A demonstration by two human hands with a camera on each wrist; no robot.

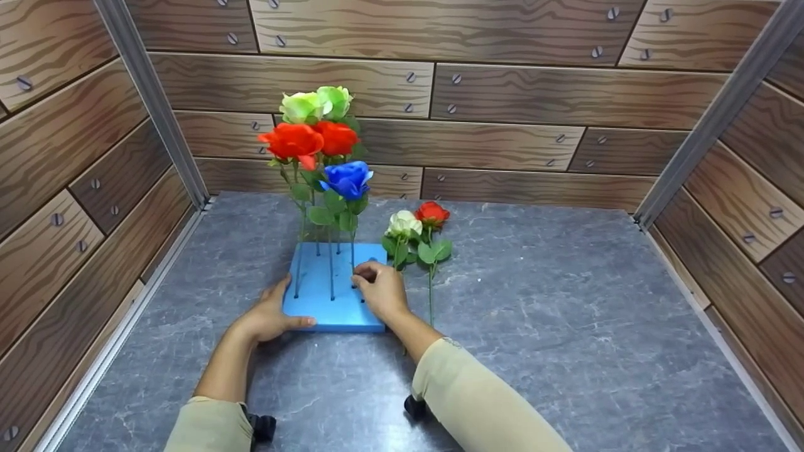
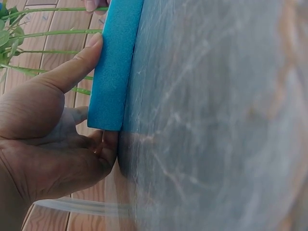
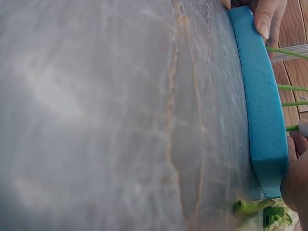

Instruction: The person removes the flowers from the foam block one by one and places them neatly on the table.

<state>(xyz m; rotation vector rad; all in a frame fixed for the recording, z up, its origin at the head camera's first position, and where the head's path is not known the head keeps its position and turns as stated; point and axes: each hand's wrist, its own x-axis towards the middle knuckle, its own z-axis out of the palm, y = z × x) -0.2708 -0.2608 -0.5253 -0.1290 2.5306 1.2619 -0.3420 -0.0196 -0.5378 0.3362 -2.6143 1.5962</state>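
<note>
Left hand (image 1: 267,317), thumb and fingers spread around near left corner of flat, bright-blue board (image 1: 314,312) on grey marbled tabletop (image 1: 553,314). Upright in board on thin stems: two full red roses (image 1: 292,143); behind them, two pale yellow-green roses (image 1: 303,107); in front, to right, one vivid blue rose (image 1: 347,180), petals layered, green leaves (image 1: 347,221) below. Right hand (image 1: 382,292) pinches blue rose's stem (image 1: 353,245) between thumb and forefinger, low, near board's right edge. Farther right, white rose (image 1: 404,224) and loose red rose (image 1: 432,215) lie on tabletop.

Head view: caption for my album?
Left hand holding a rectangular blue foam block, right hand pinching the slender stem of a blue artificial rose.
</note>
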